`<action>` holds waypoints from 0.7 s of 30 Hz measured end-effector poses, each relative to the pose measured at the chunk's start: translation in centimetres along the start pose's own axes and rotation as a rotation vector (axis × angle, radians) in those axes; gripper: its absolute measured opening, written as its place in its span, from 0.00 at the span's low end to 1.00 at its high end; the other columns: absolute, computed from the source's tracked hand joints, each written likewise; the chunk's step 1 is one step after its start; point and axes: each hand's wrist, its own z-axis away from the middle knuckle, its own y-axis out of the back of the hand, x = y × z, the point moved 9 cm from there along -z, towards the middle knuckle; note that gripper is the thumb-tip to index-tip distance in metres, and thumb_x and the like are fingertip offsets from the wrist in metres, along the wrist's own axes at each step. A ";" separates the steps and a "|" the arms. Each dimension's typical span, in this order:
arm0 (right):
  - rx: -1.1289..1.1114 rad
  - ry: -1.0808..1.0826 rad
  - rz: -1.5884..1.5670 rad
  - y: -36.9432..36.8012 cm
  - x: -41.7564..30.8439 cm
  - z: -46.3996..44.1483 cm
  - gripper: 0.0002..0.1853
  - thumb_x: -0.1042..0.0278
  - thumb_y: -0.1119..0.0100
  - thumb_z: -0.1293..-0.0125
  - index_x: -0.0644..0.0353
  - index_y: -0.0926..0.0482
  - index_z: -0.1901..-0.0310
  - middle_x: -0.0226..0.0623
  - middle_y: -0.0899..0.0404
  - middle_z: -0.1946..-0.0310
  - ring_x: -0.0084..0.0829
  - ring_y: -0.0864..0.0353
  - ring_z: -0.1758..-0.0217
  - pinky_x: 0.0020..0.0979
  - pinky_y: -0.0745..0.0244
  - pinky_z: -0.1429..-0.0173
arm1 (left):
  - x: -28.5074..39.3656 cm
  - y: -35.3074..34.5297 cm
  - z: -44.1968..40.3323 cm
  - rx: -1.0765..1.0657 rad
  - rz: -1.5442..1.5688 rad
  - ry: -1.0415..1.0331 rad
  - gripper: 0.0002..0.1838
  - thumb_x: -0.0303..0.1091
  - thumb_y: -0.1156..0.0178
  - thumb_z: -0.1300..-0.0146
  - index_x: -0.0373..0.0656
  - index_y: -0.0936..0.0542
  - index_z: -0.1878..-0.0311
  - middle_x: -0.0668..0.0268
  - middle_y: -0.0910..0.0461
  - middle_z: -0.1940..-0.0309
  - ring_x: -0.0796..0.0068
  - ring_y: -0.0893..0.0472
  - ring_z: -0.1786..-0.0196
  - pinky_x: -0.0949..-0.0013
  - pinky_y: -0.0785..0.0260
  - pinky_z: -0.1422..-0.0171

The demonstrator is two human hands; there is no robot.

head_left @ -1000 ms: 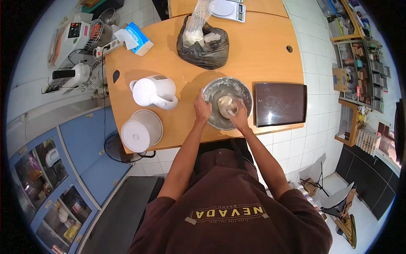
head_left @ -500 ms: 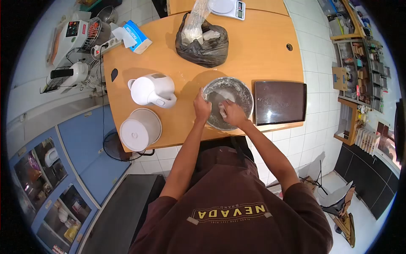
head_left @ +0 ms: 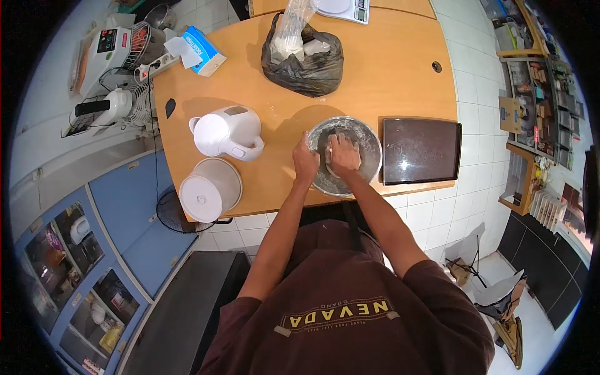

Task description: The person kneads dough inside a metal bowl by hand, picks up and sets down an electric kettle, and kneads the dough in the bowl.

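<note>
A metal mixing bowl point(head_left: 373, 134) with a pale, floury film on its inner wall stands near the table's front edge. My left hand point(head_left: 305, 159) is closed around the bowl's left rim, thumb up. Inside the bowl, my right hand point(head_left: 343, 152) lies palm down on a pale lump of dough point(head_left: 357, 156), fingers stretched out and a little apart. Most of the dough is hidden beneath that hand. Beside the bowl on the right is a dark rectangular baking tray point(head_left: 422, 152).
Left of the bowl stand a white kettle point(head_left: 219, 132) and a white lidded container point(head_left: 211, 189). Behind it sits a black plastic bag point(head_left: 306, 75) holding a clear bag of white powder. A kitchen scale point(head_left: 344, 9) and a tissue box point(head_left: 205, 52) are farther back.
My right hand has gone from a curled fist to stretched fingers over the dough. My left hand stays on the rim. The whole view has shifted slightly.
</note>
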 end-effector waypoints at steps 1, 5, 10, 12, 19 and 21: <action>0.034 -0.032 0.003 0.0 0.2 -0.5 0.15 0.59 0.42 0.35 0.52 0.28 0.48 0.43 0.24 0.51 0.46 0.20 0.46 0.50 0.28 0.44 | 0.2 0.2 0.1 0.025 -0.003 -0.018 0.36 0.15 0.41 0.53 0.27 0.29 0.34 0.35 0.19 0.51 0.37 0.19 0.48 0.51 0.27 0.41; 0.116 -0.289 -0.283 -0.6 2.3 -0.8 0.19 0.65 0.39 0.40 0.54 0.28 0.47 0.45 0.23 0.51 0.48 0.21 0.45 0.50 0.28 0.42 | -0.5 -0.1 0.3 -0.021 0.058 0.009 0.36 0.16 0.40 0.52 0.26 0.30 0.33 0.36 0.20 0.51 0.37 0.19 0.48 0.52 0.27 0.40; 0.321 -0.236 -0.685 0.6 3.6 0.1 0.28 0.74 0.35 0.48 0.57 0.28 0.42 0.49 0.22 0.48 0.56 0.23 0.42 0.49 0.28 0.38 | -0.2 -0.1 -0.2 -0.042 -0.093 0.019 0.37 0.16 0.39 0.51 0.29 0.30 0.32 0.38 0.19 0.49 0.39 0.19 0.45 0.53 0.28 0.37; 0.280 -0.082 -0.648 1.2 2.8 0.9 0.29 0.75 0.35 0.49 0.62 0.29 0.42 0.55 0.24 0.46 0.58 0.24 0.41 0.48 0.28 0.37 | -0.6 -0.2 -0.4 -0.104 -0.067 0.148 0.36 0.17 0.39 0.49 0.30 0.30 0.32 0.38 0.19 0.48 0.39 0.19 0.44 0.53 0.28 0.36; -0.061 0.154 -0.253 5.4 -1.9 6.2 0.27 0.61 0.34 0.42 0.63 0.28 0.43 0.55 0.26 0.47 0.56 0.26 0.42 0.52 0.31 0.36 | -0.2 0.4 -0.3 -0.107 -0.073 0.173 0.35 0.20 0.37 0.45 0.31 0.30 0.31 0.38 0.20 0.47 0.40 0.20 0.43 0.52 0.28 0.37; -0.156 0.155 -0.186 7.2 -3.2 7.1 0.28 0.52 0.36 0.39 0.61 0.28 0.43 0.54 0.27 0.45 0.54 0.27 0.41 0.60 0.35 0.36 | 0.1 0.4 -0.3 -0.107 -0.045 0.181 0.34 0.21 0.37 0.45 0.30 0.30 0.31 0.37 0.20 0.48 0.40 0.19 0.44 0.52 0.28 0.38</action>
